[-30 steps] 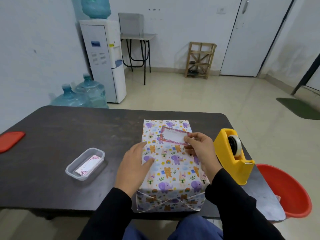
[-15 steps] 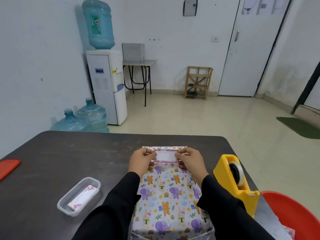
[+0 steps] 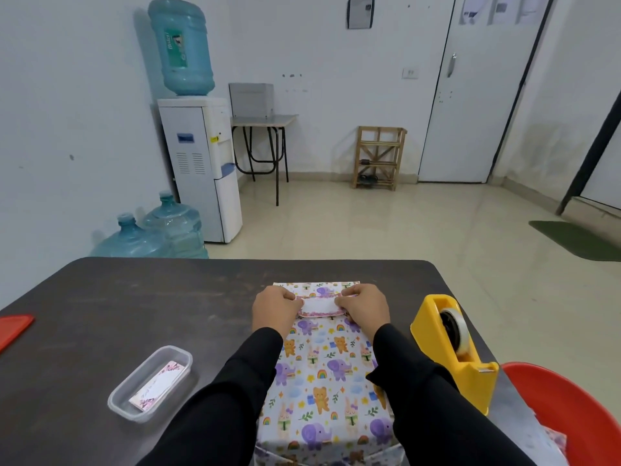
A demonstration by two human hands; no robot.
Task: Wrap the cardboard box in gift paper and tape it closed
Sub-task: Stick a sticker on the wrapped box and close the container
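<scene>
Both hands, left [image 3: 273, 310] and right [image 3: 365, 307], pinch a label [image 3: 317, 306] by its ends, fingers [image 3: 344, 302] curled, over the wrapped box [image 3: 322, 375].

table [image 3: 134, 314]: dark top, rounded corners | near-middle: gift-wrapped box [image 3: 322, 381] lying flat | right, just beside it: yellow tape dispenser [image 3: 453, 358] | left, well apart: clear plastic tub [image 3: 144, 371] | far left edge: red lid [image 3: 13, 329], partly out of shot
</scene>
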